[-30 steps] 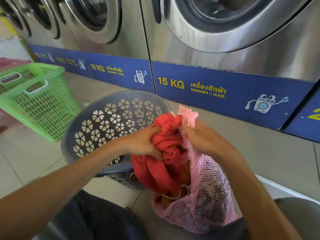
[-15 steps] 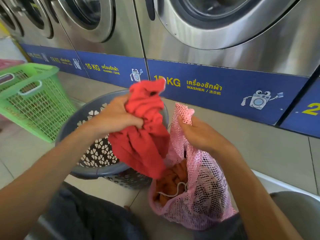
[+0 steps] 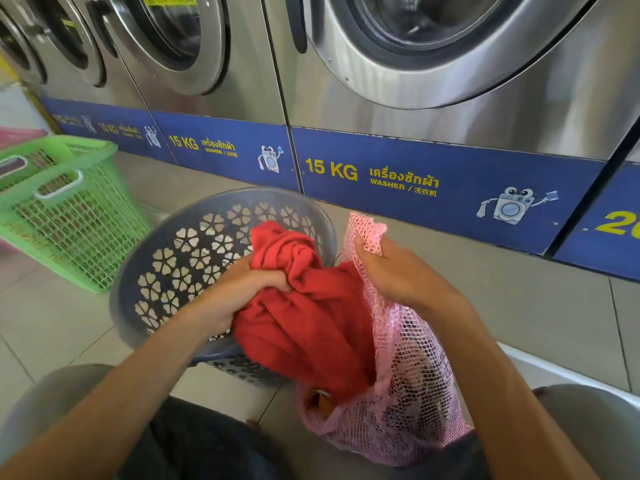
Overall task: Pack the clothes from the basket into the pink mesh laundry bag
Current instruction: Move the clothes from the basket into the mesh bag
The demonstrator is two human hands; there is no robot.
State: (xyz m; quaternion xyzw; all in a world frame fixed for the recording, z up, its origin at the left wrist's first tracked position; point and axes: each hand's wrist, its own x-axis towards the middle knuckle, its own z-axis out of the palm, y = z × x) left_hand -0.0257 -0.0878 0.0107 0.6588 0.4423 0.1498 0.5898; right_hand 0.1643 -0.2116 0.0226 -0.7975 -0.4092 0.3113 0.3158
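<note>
The left hand [image 3: 242, 289] is clenched on a bunched red cloth [image 3: 308, 317], whose lower end goes into the mouth of the pink mesh bag [image 3: 398, 386]. The right hand [image 3: 398, 271] pinches the bag's top edge and holds it up. Left of the bag, touching the cloth, sits the grey basket [image 3: 180, 261]. Farther left of the bag stands a green basket [image 3: 65, 216]; behind the bag runs a row of washers [image 3: 450, 81] marked 15 KG.

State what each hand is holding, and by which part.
Left hand: the red cloth garment, bunched near its upper end. Right hand: the pink mesh laundry bag, grip on its top rim.
</note>
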